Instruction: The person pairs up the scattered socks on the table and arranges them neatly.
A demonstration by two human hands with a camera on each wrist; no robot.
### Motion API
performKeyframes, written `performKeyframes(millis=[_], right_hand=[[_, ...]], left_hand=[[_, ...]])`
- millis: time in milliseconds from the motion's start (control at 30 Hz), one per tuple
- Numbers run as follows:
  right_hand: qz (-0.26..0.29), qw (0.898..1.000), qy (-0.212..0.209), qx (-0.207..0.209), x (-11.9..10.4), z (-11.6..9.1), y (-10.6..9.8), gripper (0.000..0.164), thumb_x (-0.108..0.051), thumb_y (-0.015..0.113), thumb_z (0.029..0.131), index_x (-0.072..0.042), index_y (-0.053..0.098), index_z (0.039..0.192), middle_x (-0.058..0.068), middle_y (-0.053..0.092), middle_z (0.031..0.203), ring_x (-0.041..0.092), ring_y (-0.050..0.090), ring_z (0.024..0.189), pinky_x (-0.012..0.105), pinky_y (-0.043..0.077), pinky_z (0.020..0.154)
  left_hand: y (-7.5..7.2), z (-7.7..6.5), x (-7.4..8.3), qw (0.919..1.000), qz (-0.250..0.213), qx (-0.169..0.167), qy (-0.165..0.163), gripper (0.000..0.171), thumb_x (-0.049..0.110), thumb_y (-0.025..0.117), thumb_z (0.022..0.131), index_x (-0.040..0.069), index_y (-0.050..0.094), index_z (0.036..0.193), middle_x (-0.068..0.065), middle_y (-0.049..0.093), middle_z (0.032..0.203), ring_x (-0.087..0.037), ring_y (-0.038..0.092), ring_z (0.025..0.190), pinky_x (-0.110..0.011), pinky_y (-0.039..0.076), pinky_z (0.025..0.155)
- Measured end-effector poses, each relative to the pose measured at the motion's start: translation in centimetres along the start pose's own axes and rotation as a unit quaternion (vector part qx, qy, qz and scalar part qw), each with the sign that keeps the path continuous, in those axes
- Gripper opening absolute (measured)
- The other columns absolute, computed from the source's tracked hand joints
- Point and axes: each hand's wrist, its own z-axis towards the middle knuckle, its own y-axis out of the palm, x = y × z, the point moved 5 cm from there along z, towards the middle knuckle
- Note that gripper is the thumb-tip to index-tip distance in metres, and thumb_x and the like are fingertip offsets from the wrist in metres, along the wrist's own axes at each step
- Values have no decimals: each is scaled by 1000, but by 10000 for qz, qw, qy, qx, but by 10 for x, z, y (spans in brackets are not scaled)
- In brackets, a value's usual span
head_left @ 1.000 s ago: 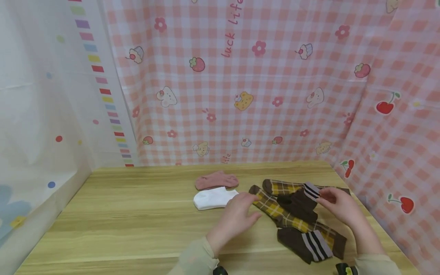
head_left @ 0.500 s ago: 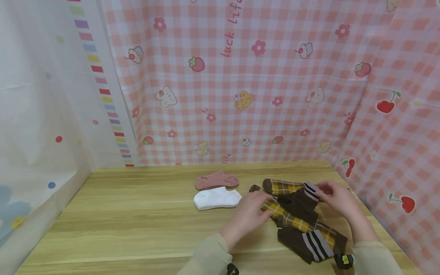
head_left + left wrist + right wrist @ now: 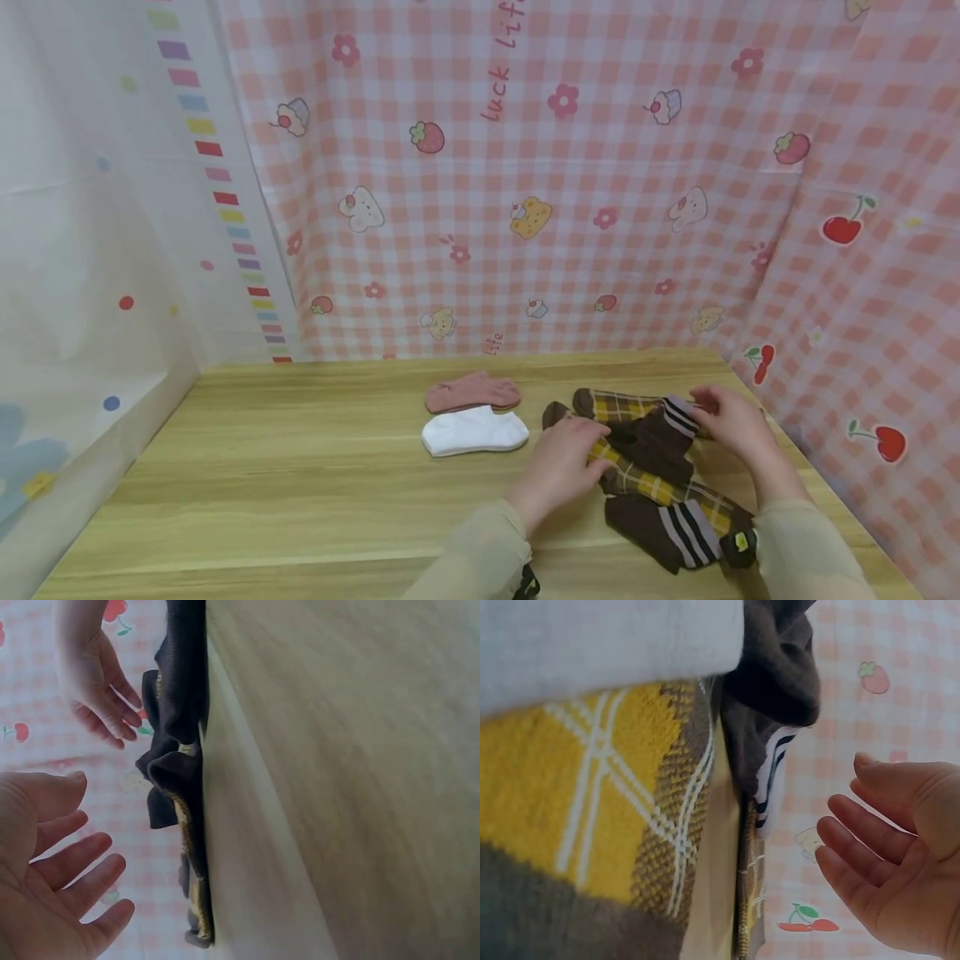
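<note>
Long brown-and-yellow plaid socks lie on the right of the table in the head view, one along the back (image 3: 618, 407) and one running diagonally (image 3: 648, 485) toward the front. A dark brown sock with striped cuff (image 3: 660, 446) lies over both; another striped brown sock (image 3: 645, 527) lies in front. My left hand (image 3: 564, 468) hovers at the diagonal plaid sock's toe end, its fingers (image 3: 79, 862) spread and holding nothing. My right hand (image 3: 735, 425) is beside the upper striped cuff; the right wrist view shows its relaxed fingers (image 3: 855, 847) with nothing between them.
A white sock (image 3: 472, 432) lies left of my left hand, with a dusty-pink sock (image 3: 472, 392) just behind it. The wooden table (image 3: 300, 483) meets a pink checked cloth (image 3: 465, 183) at the back and right. A pale curtain (image 3: 97, 250) hangs at left.
My left hand has moved right, from beside the white sock to over the diagonal plaid sock. The right hand has shifted slightly back and left. The socks lie as before.
</note>
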Motion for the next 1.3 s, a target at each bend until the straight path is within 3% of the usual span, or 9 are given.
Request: performKeyframes(millis=[267, 800, 1300], right_hand=[[-39, 9999, -112, -47, 5, 13, 4, 37, -13, 63, 96, 15, 56, 120, 34, 61, 111, 48, 60, 99, 57, 50, 78], [-245, 9986, 153, -441, 13, 28, 20, 39, -8, 66, 93, 17, 54, 120, 37, 58, 115, 51, 56, 106, 61, 46, 88], [-597, 9955, 248, -699, 14, 30, 26, 43, -9, 68, 92, 18, 52, 121, 34, 59, 112, 48, 56, 103, 62, 45, 89]], left_hand=[[7, 7, -1, 9997, 40, -176, -148, 41, 31, 70, 93, 15, 64, 130, -2, 63, 128, -17, 56, 122, -36, 45, 101], [20, 24, -1, 9989, -57, -316, -336, 44, 31, 69, 94, 14, 61, 134, 0, 63, 129, -15, 57, 120, -33, 43, 103], [26, 33, -2, 9913, -889, -624, -744, 46, 28, 66, 97, 8, 58, 137, -4, 62, 130, -17, 57, 120, -27, 45, 99]])
